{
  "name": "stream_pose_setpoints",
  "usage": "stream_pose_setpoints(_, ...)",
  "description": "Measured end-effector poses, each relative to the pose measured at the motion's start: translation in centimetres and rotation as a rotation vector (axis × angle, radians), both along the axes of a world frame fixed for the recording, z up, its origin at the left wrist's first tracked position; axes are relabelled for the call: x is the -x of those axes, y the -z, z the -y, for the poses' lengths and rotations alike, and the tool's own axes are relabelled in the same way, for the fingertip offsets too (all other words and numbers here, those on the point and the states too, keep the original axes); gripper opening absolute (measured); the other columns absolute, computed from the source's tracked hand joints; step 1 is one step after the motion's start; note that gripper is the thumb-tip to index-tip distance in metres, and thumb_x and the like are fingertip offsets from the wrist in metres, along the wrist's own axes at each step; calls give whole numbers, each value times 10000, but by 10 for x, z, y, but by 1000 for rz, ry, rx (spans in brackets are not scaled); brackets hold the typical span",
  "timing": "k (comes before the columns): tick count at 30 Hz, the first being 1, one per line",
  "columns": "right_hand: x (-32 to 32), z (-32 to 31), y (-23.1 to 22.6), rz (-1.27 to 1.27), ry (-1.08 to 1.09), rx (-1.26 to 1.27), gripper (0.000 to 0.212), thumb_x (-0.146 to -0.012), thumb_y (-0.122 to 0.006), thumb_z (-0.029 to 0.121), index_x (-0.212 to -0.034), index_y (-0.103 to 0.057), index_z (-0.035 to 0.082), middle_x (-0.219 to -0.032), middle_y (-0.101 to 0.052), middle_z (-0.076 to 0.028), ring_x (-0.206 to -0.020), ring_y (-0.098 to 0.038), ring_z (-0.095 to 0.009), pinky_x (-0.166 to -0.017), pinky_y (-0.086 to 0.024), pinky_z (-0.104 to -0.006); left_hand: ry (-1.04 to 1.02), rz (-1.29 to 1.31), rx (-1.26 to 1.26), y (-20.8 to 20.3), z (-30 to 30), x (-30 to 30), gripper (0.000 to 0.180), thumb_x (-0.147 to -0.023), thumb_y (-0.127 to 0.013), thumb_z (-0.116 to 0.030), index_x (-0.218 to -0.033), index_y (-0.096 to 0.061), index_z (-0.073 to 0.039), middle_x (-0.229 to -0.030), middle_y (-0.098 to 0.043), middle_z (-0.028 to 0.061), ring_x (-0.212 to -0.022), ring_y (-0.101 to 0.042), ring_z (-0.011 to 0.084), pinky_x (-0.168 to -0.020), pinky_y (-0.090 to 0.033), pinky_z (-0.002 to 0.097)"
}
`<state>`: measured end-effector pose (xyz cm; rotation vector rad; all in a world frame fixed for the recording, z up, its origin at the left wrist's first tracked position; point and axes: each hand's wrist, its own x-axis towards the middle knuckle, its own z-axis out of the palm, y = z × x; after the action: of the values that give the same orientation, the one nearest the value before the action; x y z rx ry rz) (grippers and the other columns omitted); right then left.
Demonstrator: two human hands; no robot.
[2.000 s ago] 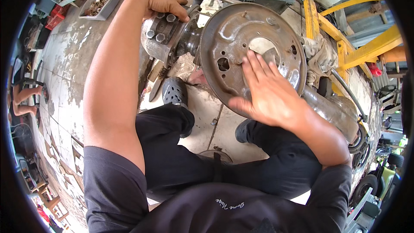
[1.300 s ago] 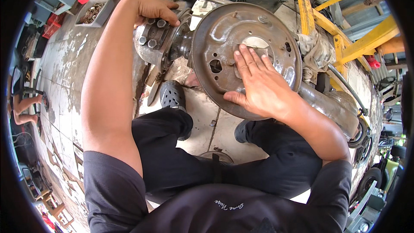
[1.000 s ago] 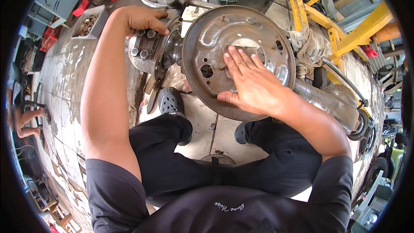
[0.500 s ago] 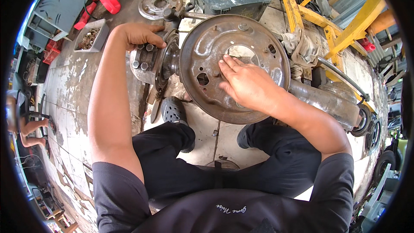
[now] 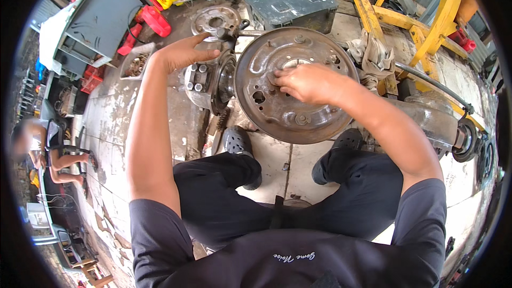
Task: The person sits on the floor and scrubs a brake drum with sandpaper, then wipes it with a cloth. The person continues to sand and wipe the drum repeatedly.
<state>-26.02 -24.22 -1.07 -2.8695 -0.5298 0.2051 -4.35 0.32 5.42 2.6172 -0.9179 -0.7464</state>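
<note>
In front of my legs stands a large round brake backing plate (image 5: 269, 116), brown and worn, with a central hole and smaller openings. My right hand (image 5: 312, 84) is at its middle, fingers half bent and fingertips at the face beside the central hole; I see nothing held. To the left of the plate is a greasy metal joint housing (image 5: 198, 89) with several bolt heads. Over it my left hand (image 5: 184, 53) is open, thumb and fingers spread, holding nothing. A metal rod (image 5: 252, 33) runs behind the plate, close to the left fingertips.
A thick axle housing (image 5: 424, 117) extends right. Behind stand a dark lidded box (image 5: 288, 0), a round metal disc (image 5: 205, 20) and a yellow frame (image 5: 368, 16) with a rag (image 5: 368, 56). A parts bin (image 5: 136, 64) lies left; another person (image 5: 58, 154) sits far left.
My left hand has lifted off the joint housing and spread its fingers. My right hand, flat on the plate before, has bent its fingers. The whole view has shifted a little.
</note>
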Motion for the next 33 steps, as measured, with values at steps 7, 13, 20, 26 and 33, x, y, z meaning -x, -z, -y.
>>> stream_pose_setpoints(7,5,19,-56,150,193,-520,346,-998,-559,308,-1217,-676,66,-1063,-719,-196,-980,-688,-373,-867,-534,-428,136,-99,497,-4,13,70,820,-902,-717,-143,-1566,-250,-26,-1593,-330,192,-1490,-293,274,-1211,-274,402)
stream_pose_setpoints(13,14,18,-75,135,212,-850,465,-1024,-554,405,-1266,-643,19,-1124,-720,-146,-995,-668,-214,-891,-514,-362,121,-419,811,-12,31,110,555,-859,-754,-116,-1339,-513,26,-1268,-639,133,-1215,-587,193,-1062,-445,318)
stream_pose_setpoints(20,53,6,-93,211,492,-866,714,-983,-604,487,-1496,-413,29,-1370,-552,-202,-1211,-594,-277,-1017,-479,-368,125,378,686,-5,20,125,210,-837,-685,-136,-988,-623,-5,-1025,-678,112,-934,-654,248,-815,-509,374)
stream_pose_setpoints(26,61,4,-70,208,495,-855,684,-977,-645,361,-1509,-380,23,-1378,-543,-247,-1215,-613,-279,-958,-521,-364,348,718,295,63,11,140,283,-760,-634,-117,-1011,-583,4,-1252,-600,174,-1158,-573,369,-991,-485,444)
stream_pose_setpoints(33,53,18,-29,136,503,-963,658,-970,-662,209,-1524,-353,33,-1329,-579,-207,-1133,-650,-253,-936,-529,-351,333,483,254,92,7,166,491,-869,-601,-185,-1291,-507,48,-1535,-369,264,-1464,-303,407,-1192,-281,516)
